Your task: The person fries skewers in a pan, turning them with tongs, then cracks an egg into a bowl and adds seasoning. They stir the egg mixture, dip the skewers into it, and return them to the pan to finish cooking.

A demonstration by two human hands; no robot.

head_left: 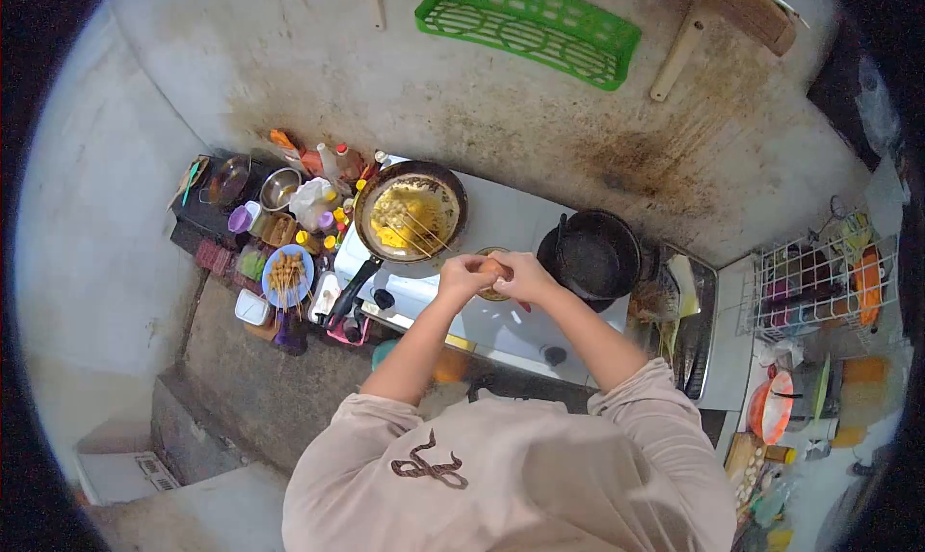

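Note:
Both my hands meet over a small bowl [494,293] on the white stove top, between two pans. My left hand [466,279] and my right hand [523,276] are closed round a brownish egg [498,267], one from each side. The bowl's contents are mostly hidden beneath my hands. To the left, a frying pan [409,211] holds yellow egg-like food with several thin skewers lying in it. A dark, deeper pan [590,256] stands just to the right of my right hand.
Skewered food lies on a blue plate [306,265] at the left, near bottles, jars and a metal bowl [280,190]. The frying pan's handle [353,294] points toward the front left. A wire rack [819,282] stands at the right; a green basket [530,22] hangs on the wall.

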